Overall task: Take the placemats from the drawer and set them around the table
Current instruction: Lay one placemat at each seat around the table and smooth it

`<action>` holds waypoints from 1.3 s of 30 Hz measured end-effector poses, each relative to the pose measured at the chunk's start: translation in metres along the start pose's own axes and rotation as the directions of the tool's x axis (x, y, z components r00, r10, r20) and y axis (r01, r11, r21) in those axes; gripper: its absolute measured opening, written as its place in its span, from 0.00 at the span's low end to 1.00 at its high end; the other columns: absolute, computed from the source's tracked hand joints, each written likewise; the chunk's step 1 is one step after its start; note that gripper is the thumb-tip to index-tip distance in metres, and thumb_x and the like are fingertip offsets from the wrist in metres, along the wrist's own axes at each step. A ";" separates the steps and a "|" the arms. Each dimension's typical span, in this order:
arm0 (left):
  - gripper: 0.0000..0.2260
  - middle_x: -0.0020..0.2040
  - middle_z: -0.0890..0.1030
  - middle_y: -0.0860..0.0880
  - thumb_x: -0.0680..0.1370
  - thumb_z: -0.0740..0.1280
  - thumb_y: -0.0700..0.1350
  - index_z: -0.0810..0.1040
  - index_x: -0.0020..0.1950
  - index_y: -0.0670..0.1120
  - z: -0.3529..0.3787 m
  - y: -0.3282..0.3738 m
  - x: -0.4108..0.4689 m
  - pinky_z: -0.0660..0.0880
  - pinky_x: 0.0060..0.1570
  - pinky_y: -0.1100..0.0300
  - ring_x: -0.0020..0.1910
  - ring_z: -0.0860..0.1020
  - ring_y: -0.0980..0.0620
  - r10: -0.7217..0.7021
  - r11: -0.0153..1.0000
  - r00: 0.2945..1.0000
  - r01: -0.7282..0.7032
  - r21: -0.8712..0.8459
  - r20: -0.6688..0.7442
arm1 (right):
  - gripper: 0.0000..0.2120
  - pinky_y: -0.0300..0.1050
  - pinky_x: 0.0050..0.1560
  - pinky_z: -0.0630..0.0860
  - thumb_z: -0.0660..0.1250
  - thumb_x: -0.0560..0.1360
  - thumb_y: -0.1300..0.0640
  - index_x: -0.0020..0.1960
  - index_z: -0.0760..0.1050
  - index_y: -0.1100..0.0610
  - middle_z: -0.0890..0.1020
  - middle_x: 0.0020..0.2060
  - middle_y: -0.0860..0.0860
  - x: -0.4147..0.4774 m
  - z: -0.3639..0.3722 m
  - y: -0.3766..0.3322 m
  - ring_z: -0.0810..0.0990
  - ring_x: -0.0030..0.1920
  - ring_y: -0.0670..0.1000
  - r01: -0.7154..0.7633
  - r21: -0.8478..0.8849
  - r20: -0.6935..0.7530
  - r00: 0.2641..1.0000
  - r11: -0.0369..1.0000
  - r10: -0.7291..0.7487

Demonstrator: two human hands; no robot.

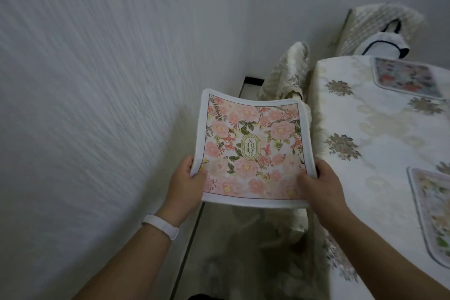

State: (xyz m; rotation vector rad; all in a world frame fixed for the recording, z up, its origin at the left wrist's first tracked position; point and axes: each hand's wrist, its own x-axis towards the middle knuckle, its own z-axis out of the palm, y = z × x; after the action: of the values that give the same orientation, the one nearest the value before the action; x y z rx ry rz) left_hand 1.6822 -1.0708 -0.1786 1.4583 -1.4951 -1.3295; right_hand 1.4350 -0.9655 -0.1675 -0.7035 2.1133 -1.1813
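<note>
Pink floral placemat held in the air, left of the counter
Its near left corner is gripped by the left hand and its near right corner by the right hand, thumbs on top; on the cloth-covered counter a far placemat and a near placemat are laid flat at the right

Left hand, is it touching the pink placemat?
Touching. Head view shows the left hand gripping the pink placemat, thumb on its top surface.
</note>
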 end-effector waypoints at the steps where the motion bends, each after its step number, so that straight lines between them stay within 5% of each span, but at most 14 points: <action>1: 0.06 0.49 0.83 0.48 0.80 0.64 0.40 0.77 0.53 0.49 -0.001 0.003 0.016 0.82 0.44 0.49 0.47 0.82 0.48 0.006 1.000 1.000 -0.005 -0.012 0.027 | 0.12 0.50 0.45 0.79 0.64 0.75 0.62 0.57 0.73 0.50 0.80 0.47 0.46 0.006 0.005 -0.006 0.80 0.47 0.50 0.000 0.010 -0.021 1.000 1.000 0.000; 6: 0.07 0.50 0.82 0.48 0.80 0.63 0.39 0.76 0.54 0.49 0.018 0.018 0.080 0.82 0.43 0.52 0.48 0.82 0.48 0.055 0.998 0.988 -0.050 -0.036 0.144 | 0.11 0.45 0.39 0.78 0.64 0.76 0.62 0.56 0.73 0.51 0.79 0.46 0.46 0.030 0.011 -0.025 0.80 0.46 0.49 -0.001 0.056 -0.166 0.986 0.998 0.010; 9: 0.09 0.51 0.82 0.48 0.80 0.63 0.39 0.76 0.54 0.52 0.038 0.028 0.101 0.81 0.43 0.56 0.49 0.82 0.48 0.061 0.996 0.971 -0.043 -0.080 0.232 | 0.10 0.50 0.40 0.80 0.64 0.75 0.62 0.55 0.73 0.51 0.79 0.45 0.48 0.045 0.000 -0.029 0.80 0.45 0.52 -0.034 0.035 -0.240 0.970 0.999 0.042; 17: 0.09 0.51 0.83 0.48 0.80 0.64 0.39 0.77 0.53 0.53 0.093 0.041 0.173 0.82 0.48 0.45 0.50 0.82 0.46 0.060 0.998 0.923 -0.052 -0.031 0.380 | 0.11 0.59 0.47 0.82 0.64 0.73 0.62 0.51 0.74 0.48 0.80 0.46 0.50 0.097 -0.009 -0.017 0.81 0.46 0.54 -0.129 0.133 -0.345 0.924 0.983 0.167; 27: 0.10 0.49 0.83 0.52 0.80 0.63 0.37 0.76 0.51 0.53 0.160 0.104 0.293 0.79 0.37 0.63 0.44 0.83 0.55 0.094 0.994 0.889 -0.112 0.014 0.448 | 0.11 0.60 0.45 0.82 0.65 0.72 0.63 0.51 0.74 0.50 0.82 0.43 0.51 0.219 -0.007 -0.032 0.82 0.43 0.55 -0.169 0.270 -0.398 0.877 0.948 0.270; 33: 0.08 0.51 0.83 0.48 0.79 0.64 0.36 0.77 0.52 0.49 0.201 0.140 0.349 0.81 0.40 0.58 0.48 0.83 0.49 0.130 0.988 0.858 -0.157 0.011 0.497 | 0.09 0.60 0.46 0.82 0.65 0.74 0.62 0.51 0.72 0.51 0.80 0.44 0.52 0.265 -0.020 -0.059 0.81 0.44 0.58 -0.152 0.273 -0.448 0.854 0.950 0.266; 39: 0.10 0.48 0.83 0.51 0.80 0.63 0.37 0.77 0.51 0.52 0.251 0.158 0.373 0.79 0.36 0.64 0.44 0.83 0.52 0.126 0.986 0.806 -0.168 0.019 0.579 | 0.10 0.58 0.45 0.82 0.64 0.74 0.62 0.51 0.73 0.49 0.80 0.44 0.50 0.288 -0.050 -0.065 0.81 0.45 0.55 -0.164 0.257 -0.508 0.815 0.952 0.278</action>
State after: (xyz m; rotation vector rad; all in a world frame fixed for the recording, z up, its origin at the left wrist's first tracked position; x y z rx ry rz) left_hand 1.3365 -1.3992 -0.1690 0.9797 -2.0059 -1.7301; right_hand 1.2152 -1.1681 -0.1622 -0.0075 2.3856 -1.5639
